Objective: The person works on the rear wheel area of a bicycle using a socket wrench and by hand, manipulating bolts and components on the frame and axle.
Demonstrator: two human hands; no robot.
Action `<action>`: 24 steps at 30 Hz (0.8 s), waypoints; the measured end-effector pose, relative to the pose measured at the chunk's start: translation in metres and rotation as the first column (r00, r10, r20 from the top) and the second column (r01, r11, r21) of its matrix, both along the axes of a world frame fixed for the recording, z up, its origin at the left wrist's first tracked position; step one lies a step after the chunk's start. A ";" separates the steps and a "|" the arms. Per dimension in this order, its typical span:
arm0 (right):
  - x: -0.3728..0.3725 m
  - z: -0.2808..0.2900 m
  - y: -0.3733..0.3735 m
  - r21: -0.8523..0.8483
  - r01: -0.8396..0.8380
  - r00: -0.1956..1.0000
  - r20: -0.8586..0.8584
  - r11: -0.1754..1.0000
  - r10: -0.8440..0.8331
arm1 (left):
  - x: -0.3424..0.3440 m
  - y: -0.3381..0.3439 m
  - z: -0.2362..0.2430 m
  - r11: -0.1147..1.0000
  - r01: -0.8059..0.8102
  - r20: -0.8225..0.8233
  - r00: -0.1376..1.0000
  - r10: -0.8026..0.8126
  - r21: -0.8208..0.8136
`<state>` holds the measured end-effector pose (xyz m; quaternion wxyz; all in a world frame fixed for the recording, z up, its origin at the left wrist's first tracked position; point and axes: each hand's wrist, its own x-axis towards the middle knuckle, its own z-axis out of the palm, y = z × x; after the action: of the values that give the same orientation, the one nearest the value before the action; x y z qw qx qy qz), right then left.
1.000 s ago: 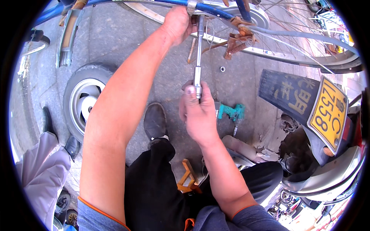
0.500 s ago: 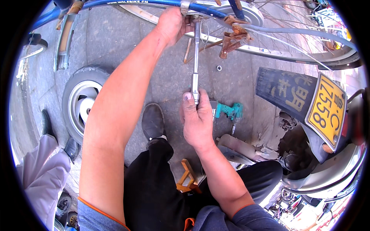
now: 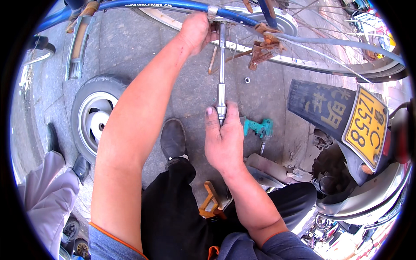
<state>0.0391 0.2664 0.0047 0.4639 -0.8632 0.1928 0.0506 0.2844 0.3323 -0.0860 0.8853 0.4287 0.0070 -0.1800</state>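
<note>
My right hand is closed around the near end of a long chrome socket wrench, thumb and forefinger on either side of its shaft. The wrench's far end meets a bolt area under the blue bicycle frame tube, just below a silver clamp. Beside that end, my left hand is closed, its fingers curled behind the tool's tip; what they grip is hidden. Rusty brake parts hang from the frame to the right, in front of the spoked bicycle wheel.
A teal power drill and a small socket lie on the paving. At left lies a small tyred wheel, with another person's trouser leg below it. A motorbike's mudguard juts in at right. A yellow-brown tool sits near my legs.
The whole view has shifted slightly, so things sit a little lower and further right. Both hands keep their places at the two ends of the socket wrench.
</note>
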 end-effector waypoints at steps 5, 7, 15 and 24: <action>0.005 0.002 0.004 -0.053 0.010 0.997 -0.077 0.999 -0.014 | -0.001 0.001 -0.001 1.000 -0.003 0.001 1.000 0.003 0.025; 0.005 -0.001 0.004 -0.116 -0.004 0.998 -0.056 0.993 -0.002 | 0.002 -0.002 0.000 1.000 -0.002 -0.001 1.000 0.002 0.015; 0.003 -0.026 0.013 -0.454 -0.087 0.989 0.066 0.887 0.131 | -0.001 -0.001 0.000 1.000 0.017 -0.009 1.000 -0.017 0.007; 0.008 -0.031 0.023 -0.285 -0.087 0.993 0.050 0.954 0.106 | 0.002 0.001 -0.005 0.992 0.123 -0.011 0.992 -0.123 -0.004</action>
<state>0.0474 0.2895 -0.0266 0.3389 -0.9301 0.1405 0.0171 0.2862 0.3337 -0.0906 0.8733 0.4256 -0.0148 -0.2367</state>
